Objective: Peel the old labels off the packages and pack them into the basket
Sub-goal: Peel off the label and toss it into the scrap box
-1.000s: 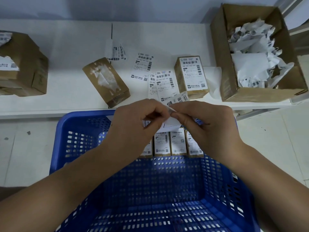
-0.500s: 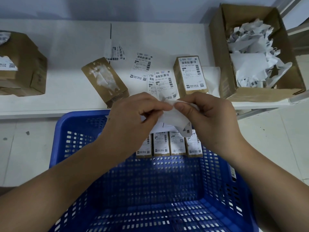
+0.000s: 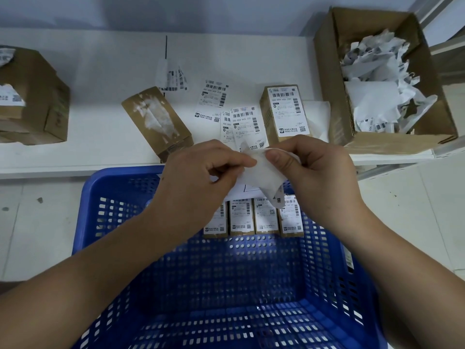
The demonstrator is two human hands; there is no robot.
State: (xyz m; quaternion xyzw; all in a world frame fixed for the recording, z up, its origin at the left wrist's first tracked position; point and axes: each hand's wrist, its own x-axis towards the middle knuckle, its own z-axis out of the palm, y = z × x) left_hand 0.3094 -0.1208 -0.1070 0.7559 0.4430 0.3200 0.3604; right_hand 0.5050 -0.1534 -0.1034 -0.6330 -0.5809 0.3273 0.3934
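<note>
Above the far rim of the basket [image 3: 120, 177], both hands pinch one thin white label [image 3: 261, 176]: the left hand [image 3: 201, 177] nips it between thumb and forefinger, the right hand [image 3: 314, 170] between thumb and curled fingers, and its free end droops limp. It looks feather-light, soft and likely tacky, so it is best held by an edge. Labelled packages [image 3: 254, 217] stand in a row inside the basket; two more lie on the counter [image 3: 88, 84].
</note>
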